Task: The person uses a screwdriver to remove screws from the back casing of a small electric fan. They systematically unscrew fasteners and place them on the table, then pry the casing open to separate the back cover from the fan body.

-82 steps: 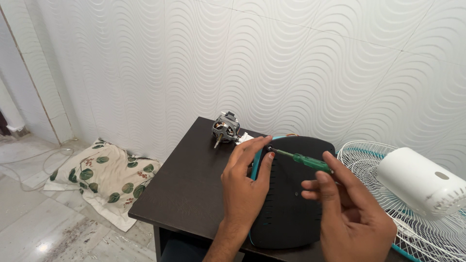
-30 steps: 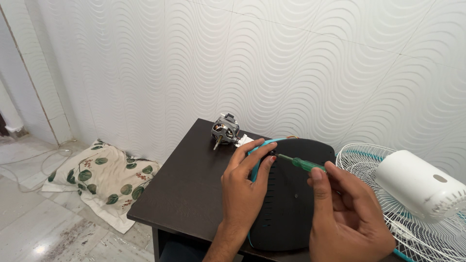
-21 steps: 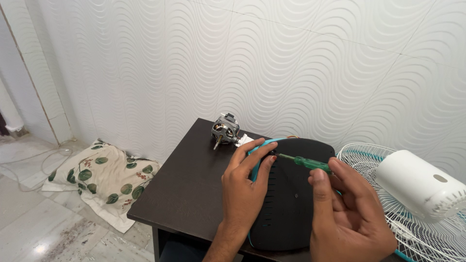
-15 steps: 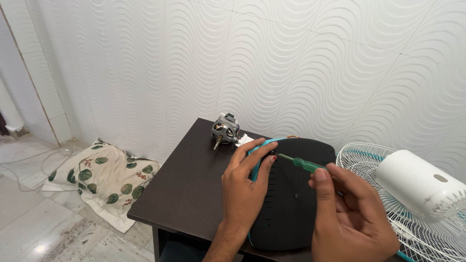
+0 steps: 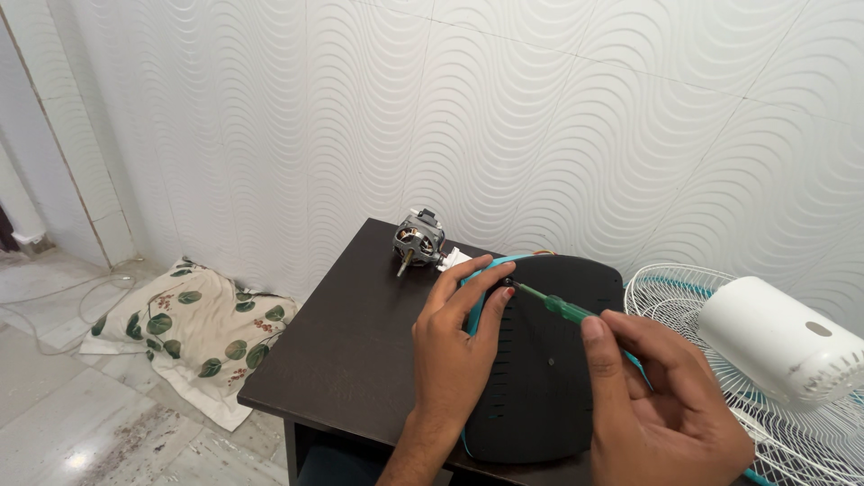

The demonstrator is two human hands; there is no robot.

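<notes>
1. Two hands work at the top left edge of a black fan base [image 5: 549,360]. The right hand [image 5: 661,409] has its fingers curled shut around the handle of a green screwdriver [image 5: 562,308], thumb laid along the handle.
2. The screwdriver's metal shaft slants up and to the left, and its tip meets a small dark screw [image 5: 507,283] near the base's rim.
3. The left hand [image 5: 454,346] is partly open, grasping nothing; its palm lies over the left part of the base, with forefinger and thumb stretched out on either side of the screw, touching the base's teal edge there.
4. The base lies flat on a dark brown table [image 5: 360,351], covering the table's right part.
5. At the far end of the table, just beyond the left fingertips, stands a small bare fan motor [image 5: 418,241] with its shaft pointing down and forward.
6. Right of the table lie a white wire fan guard [image 5: 765,396] and, on top of it, a white motor housing [image 5: 778,340].
7. On the floor to the left lies a leaf-patterned pillow [image 5: 193,328] against the wavy white wall [image 5: 540,117].
</notes>
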